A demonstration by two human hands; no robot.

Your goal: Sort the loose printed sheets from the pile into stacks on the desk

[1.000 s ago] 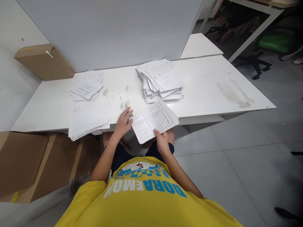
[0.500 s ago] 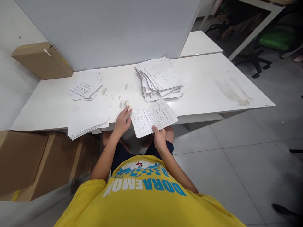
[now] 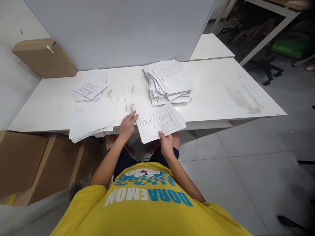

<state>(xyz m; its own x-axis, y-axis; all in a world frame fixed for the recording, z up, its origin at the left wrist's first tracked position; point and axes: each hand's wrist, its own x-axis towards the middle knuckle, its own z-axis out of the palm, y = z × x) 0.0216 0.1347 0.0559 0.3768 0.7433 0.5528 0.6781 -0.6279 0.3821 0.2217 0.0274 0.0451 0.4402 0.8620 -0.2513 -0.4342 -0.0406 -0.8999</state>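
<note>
My left hand (image 3: 127, 127) is closed around the lower end of a small cream-coloured block-shaped object (image 3: 133, 107), whose kind I cannot make out. It stands at the left edge of a thin stack of printed sheets (image 3: 161, 123). My right hand (image 3: 166, 143) pinches the near edge of this stack, thumb on top and fingers hidden below. The sheets are tilted over the desk's front edge and printed with boxed sections of text. Just behind them lies a thick, uneven pile of papers (image 3: 168, 82).
Loose printed sheets (image 3: 90, 89) lie on the white desk (image 3: 211, 88) at left. A fanned stack of blank-looking sheets (image 3: 91, 123) overhangs its front edge. Cardboard boxes (image 3: 23, 160) stand at lower left, another box (image 3: 46, 59) against the wall. A grey panel (image 3: 123, 32) rises behind.
The view has shifted slightly. Both hands keep their grips on the cream object and the sheets, in nearly the same place.
</note>
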